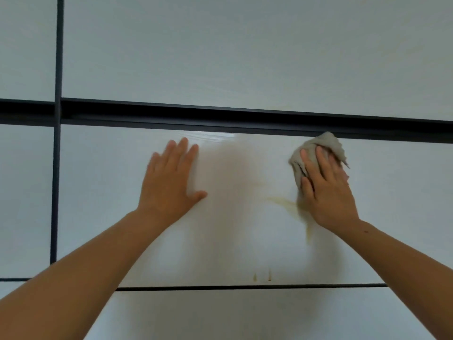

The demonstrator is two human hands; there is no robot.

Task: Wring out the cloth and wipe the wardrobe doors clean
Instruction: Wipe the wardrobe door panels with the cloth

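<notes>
Left hand (171, 182): lying flat and open on the white wardrobe door (110, 204).
Right hand (326, 190): pressing a bunched grey cloth (326, 146) against the door.
Yellow stain (291, 207): showing just beside the right hand.

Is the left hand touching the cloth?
Apart. The head view shows the left hand flat on the door, with bare panel between it and the cloth under the right hand.

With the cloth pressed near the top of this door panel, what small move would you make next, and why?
Probably draw the right hand and cloth down and left over the yellowish streak, which sits just below the cloth and trails downward. The left hand lies flat on the door, bracing.
</notes>
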